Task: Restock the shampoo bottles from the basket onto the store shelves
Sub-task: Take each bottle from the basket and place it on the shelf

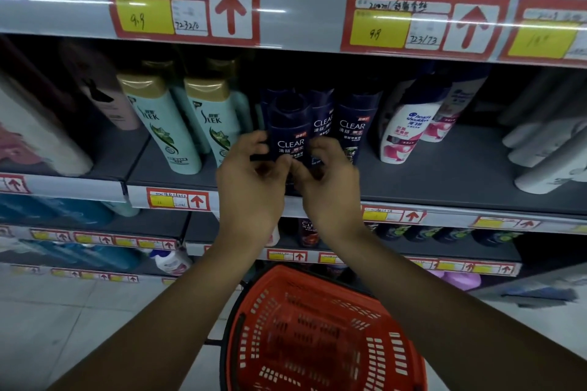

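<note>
1. Three dark blue Clear bottles show on the grey shelf (444, 174): the front Clear bottle (287, 124) and two more (322, 117) (354, 127) to its right.
2. Two mint Slek bottles (162, 127) (216, 124) stand left of the front Clear bottle.
3. The left hand (251, 181) and right hand (327, 178) both close their fingers on the front Clear bottle's lower half, one from each side.
4. One red basket (317, 333) sits below the front Clear bottle; no bottles are visible inside it.

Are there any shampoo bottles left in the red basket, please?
No, the red basket shows only its bare slotted walls and floor, with no bottles inside.
</note>
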{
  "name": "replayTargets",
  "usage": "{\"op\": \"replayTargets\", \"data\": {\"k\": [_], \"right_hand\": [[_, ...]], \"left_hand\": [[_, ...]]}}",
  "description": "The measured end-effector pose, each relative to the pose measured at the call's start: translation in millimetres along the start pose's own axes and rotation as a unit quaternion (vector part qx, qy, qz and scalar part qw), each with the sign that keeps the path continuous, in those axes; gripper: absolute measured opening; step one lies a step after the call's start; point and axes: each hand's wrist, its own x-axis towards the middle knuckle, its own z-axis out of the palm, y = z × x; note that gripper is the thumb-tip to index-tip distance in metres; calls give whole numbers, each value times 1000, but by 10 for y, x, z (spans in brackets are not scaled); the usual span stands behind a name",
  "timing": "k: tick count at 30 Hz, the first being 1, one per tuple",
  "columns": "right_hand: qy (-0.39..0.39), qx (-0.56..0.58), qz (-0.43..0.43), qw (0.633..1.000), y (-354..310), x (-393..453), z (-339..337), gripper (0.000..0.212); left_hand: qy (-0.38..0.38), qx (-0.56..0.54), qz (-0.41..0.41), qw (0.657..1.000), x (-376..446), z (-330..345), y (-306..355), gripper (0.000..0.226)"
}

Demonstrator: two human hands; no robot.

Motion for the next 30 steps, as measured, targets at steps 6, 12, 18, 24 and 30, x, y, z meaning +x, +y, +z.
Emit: {"op": "replayTargets", "data": {"k": [6,12,18,24,30], "right_hand": [[-31,14,27,999,-8,-60,-153,26],[-23,9,13,1000,-65,-70,16,15],[-41,-13,16,999,-34,-115,88,32],[-64,-29,18,997,29,-296,-30,36],[-62,-44,13,997,-25,-264,-424,27]], "left_hand": [[18,7,9,1000,8,50,21,31],[32,12,15,999,41,55,11,28],[43,27,21,998,59,18,-85,34],[42,2,-1,999,-32,-13,-125,44],[49,-36,29,998,-278,116,32,36]]}}
